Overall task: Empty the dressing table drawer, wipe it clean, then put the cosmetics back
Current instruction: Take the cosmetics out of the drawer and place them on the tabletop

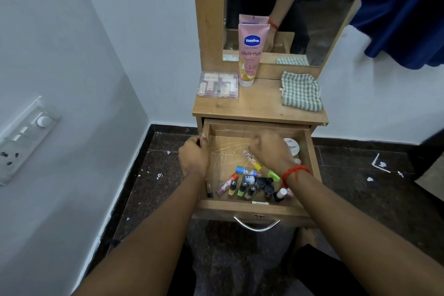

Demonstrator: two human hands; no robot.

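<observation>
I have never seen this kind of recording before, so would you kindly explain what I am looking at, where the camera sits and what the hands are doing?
There is no machine here: a person wears a wide-angle camera on the head, looking forward and down at their own bare arms. They face a small wooden dressing table with a mirror, its drawer pulled open. The left hand grips the drawer's left wall. The right hand, with a red thread at the wrist, reaches into the drawer; whether it holds anything cannot be seen. Nail polish bottles, lip balm tubes and a white jar still lie inside. On the tabletop stand a pink lotion tube, a clear plastic case and a checked cloth.
</observation>
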